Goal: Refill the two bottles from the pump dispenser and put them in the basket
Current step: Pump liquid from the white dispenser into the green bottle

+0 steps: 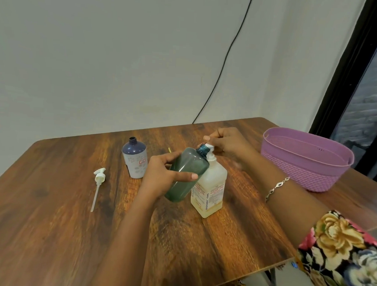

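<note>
Head view: left hand (160, 174) grips the tilted smoky-green translucent plastic bottle (187, 175), its open neck against the spout of the pale square pump dispenser (211, 187). Right hand (226, 140) curls over the pump head. Best to press slowly, neck under spout. The purple woven-look plastic basket (307, 169) stands well apart.

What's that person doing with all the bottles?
A person's left hand holds the green bottle tilted, its open neck at the spout of the pump dispenser. The right hand is on the pump's top. The blue bottle stands uncapped, a loose pump beside it. The purple basket holds no bottle yet.
</note>
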